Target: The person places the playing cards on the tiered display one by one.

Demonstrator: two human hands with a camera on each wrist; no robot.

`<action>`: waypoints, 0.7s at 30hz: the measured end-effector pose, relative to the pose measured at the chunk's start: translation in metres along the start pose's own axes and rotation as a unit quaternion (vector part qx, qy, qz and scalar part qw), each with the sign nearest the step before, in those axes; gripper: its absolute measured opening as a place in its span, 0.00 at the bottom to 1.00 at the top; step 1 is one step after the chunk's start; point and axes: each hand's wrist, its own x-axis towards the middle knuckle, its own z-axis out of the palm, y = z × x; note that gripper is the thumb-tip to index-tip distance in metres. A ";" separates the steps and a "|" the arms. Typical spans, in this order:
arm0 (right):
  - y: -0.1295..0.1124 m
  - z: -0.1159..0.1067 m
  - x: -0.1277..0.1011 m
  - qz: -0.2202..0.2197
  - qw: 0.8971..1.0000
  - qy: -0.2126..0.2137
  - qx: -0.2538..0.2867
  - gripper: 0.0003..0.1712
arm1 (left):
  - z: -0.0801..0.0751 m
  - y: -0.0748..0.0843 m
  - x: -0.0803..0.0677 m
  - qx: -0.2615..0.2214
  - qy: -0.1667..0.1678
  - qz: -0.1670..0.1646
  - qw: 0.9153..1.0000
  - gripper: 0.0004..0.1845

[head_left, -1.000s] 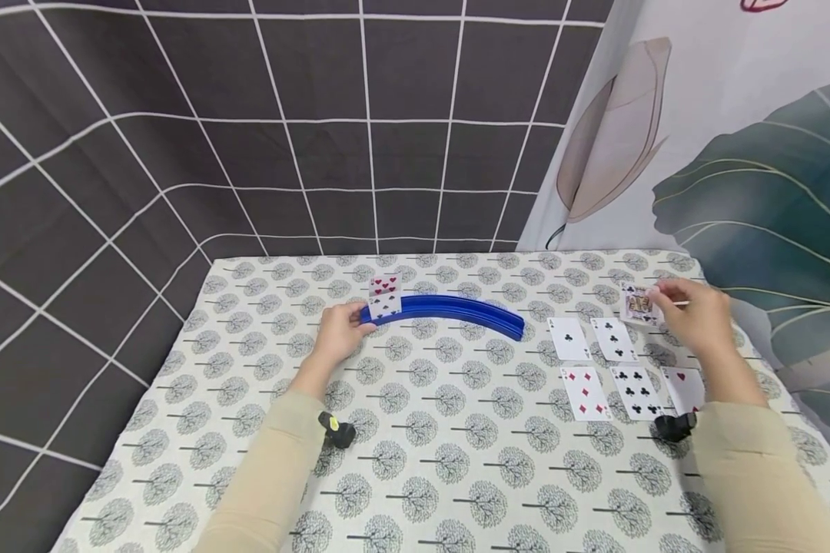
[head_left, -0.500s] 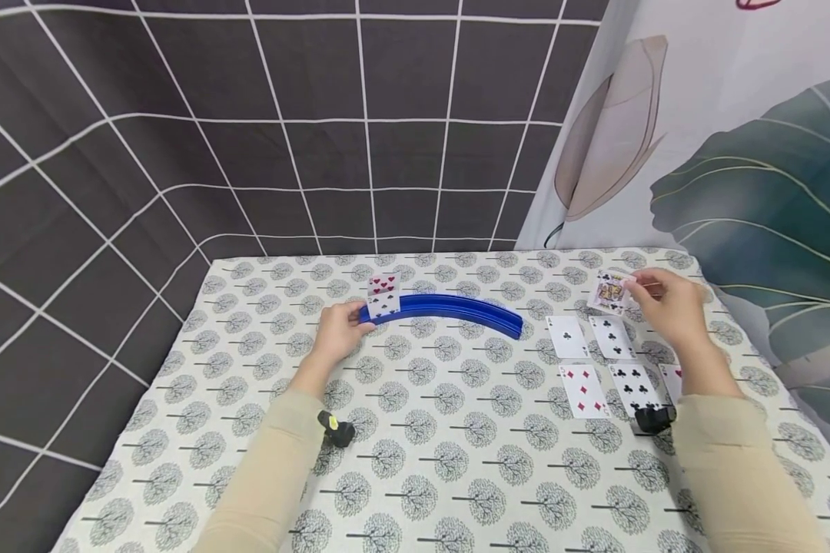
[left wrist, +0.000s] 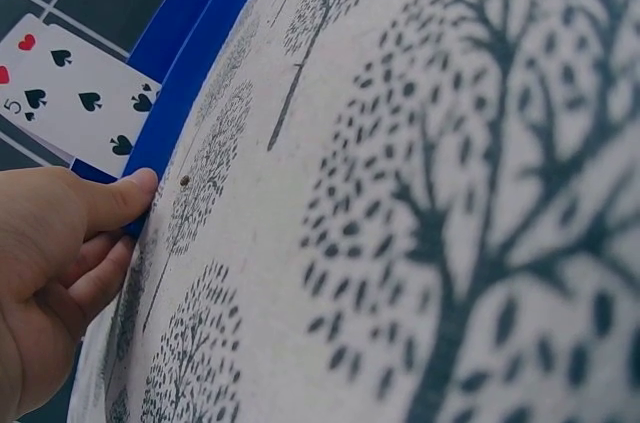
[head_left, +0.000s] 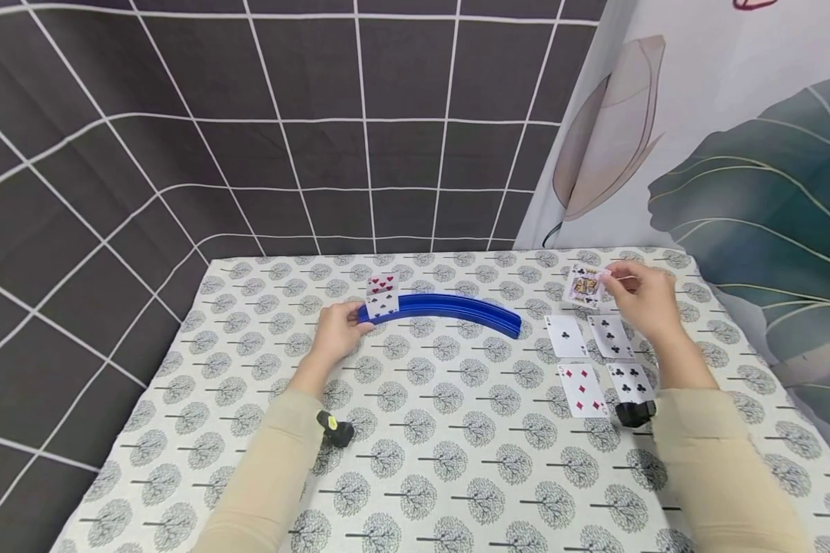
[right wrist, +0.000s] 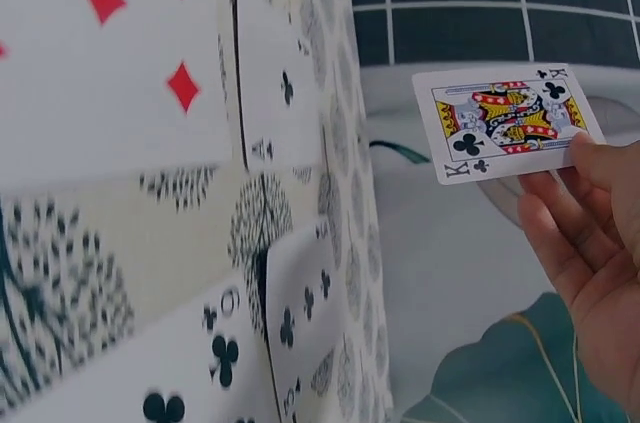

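My left hand point(head_left: 339, 333) pinches the left end of a curved blue card holder point(head_left: 449, 309), thumb in front as the left wrist view shows. Upright in that end stand a five of spades point(left wrist: 90, 98) and a hearts card point(head_left: 383, 284) behind it. My right hand point(head_left: 645, 298) holds a king of clubs point(right wrist: 508, 123) between thumb and fingers, raised above the table, face towards me. Below it lie the ace of clubs point(head_left: 566, 336), another clubs card point(head_left: 612, 336), the five of diamonds point(head_left: 582, 390) and a six of clubs point(head_left: 629, 380), partly covered by the wrist camera.
A cloth printed with trees covers the table point(head_left: 449, 461). Behind it hangs a dark curtain with a white grid point(head_left: 408, 153); a leaf-patterned curtain point(head_left: 754, 200) hangs at the right.
My right hand has moved left with the king of clubs, past the table's back right. Its forearm now hides the ace of hearts. The left hand stays on the holder.
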 end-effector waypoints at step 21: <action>-0.020 0.023 0.005 -0.039 0.999 0.007 0.014 0.13 | -0.001 0.000 -0.001 -0.011 0.002 0.007 1.000 0.27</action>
